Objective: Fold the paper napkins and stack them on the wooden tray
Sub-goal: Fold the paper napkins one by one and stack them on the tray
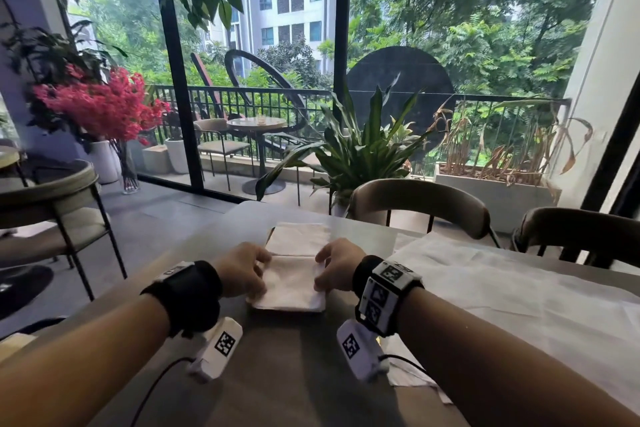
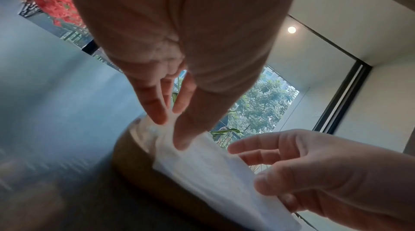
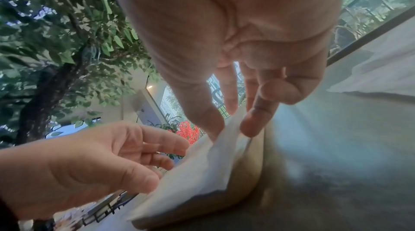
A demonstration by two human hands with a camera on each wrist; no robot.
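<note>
A folded white napkin (image 1: 289, 282) lies between my hands on top of a stack on the brown wooden tray (image 2: 125, 155), whose rim also shows in the right wrist view (image 3: 253, 162). My left hand (image 1: 263, 270) pinches the napkin's left edge, thumb on top (image 2: 170, 128). On the other side my right hand (image 1: 320, 270) pinches the right edge between thumb and forefinger (image 3: 231, 128). A second stack of folded napkins (image 1: 299, 237) sits just beyond. Most of the tray is hidden under the napkins.
Unfolded white napkins (image 1: 519, 291) are spread over the table to my right. Two chairs (image 1: 419, 204) (image 1: 581, 236) stand at the table's far side, another chair (image 1: 52, 198) to the left. Bare tabletop (image 1: 294, 374) lies near me.
</note>
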